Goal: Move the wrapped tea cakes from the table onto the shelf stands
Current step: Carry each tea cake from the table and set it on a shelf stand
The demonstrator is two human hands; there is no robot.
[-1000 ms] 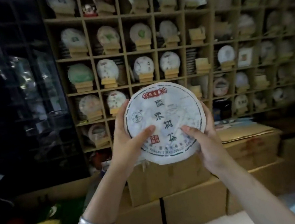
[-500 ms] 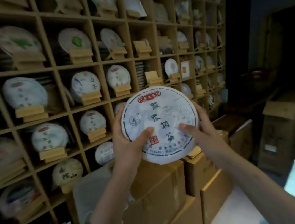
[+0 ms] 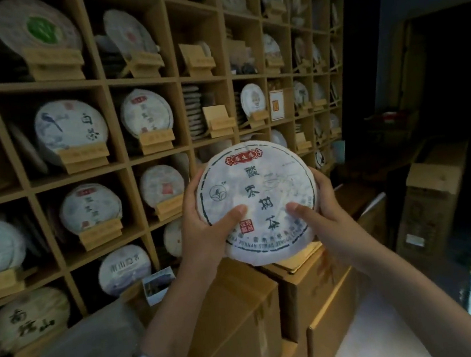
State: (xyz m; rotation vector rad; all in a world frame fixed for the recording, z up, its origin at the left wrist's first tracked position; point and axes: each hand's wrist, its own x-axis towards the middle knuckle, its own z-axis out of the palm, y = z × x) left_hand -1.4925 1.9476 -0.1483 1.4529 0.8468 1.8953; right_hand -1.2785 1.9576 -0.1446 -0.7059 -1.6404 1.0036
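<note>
From the head view, the person is holding one wrapped tea cake (image 3: pixel 258 202) upright in front of the shelf (image 3: pixel 115 83). The left hand (image 3: pixel 204 226) is gripping its left rim, thumb pressing on the printed face; the right hand (image 3: pixel 324 214) is doing the same on the right rim. Most cubbies are already showing cakes propped on stands, so much of the stocking seems done, but this cake is not yet placed. An empty wooden stand (image 3: pixel 218 121) is sitting in the cubby just above the cake, a likely target. Cardboard boxes (image 3: pixel 244 310) are crowding the space below the hands, and the cubby dividers are leaving snug room, so the cake probably needs lifting clear before going in.
</note>
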